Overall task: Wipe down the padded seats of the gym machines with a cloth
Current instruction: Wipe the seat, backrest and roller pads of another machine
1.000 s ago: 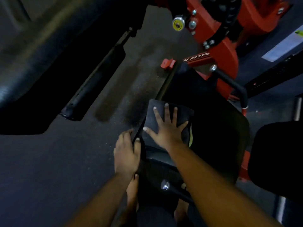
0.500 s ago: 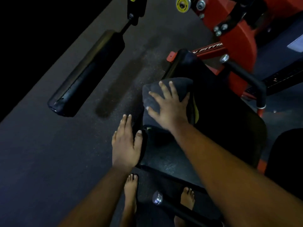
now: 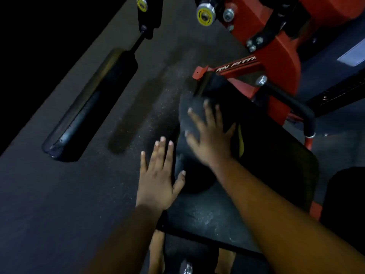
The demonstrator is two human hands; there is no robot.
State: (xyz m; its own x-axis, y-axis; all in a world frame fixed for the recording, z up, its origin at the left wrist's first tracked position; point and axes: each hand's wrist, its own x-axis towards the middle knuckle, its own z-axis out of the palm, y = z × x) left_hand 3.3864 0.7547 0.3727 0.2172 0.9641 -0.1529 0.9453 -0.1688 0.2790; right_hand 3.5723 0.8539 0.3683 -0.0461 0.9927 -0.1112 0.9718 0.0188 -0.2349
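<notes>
1. Nearest the viewer, the left hand (image 3: 158, 178) lies flat, fingers spread, holding nothing, beside the padded seat (image 3: 207, 214).
2. Mid-seat, the right hand (image 3: 209, 135) presses the cloth (image 3: 189, 117) down, open-palmed.
3. Beyond, the red frame (image 3: 276, 62); wiping appears underway, the far portion remaining.

Dark grey cloth (image 3: 194, 117), folded flat, lies on the far left part of the padded seat (image 3: 213, 216), partly covered by a spread palm pressed on it; a yellow-green edge shows at its right side. Seat is black, padded, roughly rectangular, surface dull with pale speckles on the near part. It sits on a red machine frame (image 3: 276, 62). Lighting dim; cloth texture unclear.
</notes>
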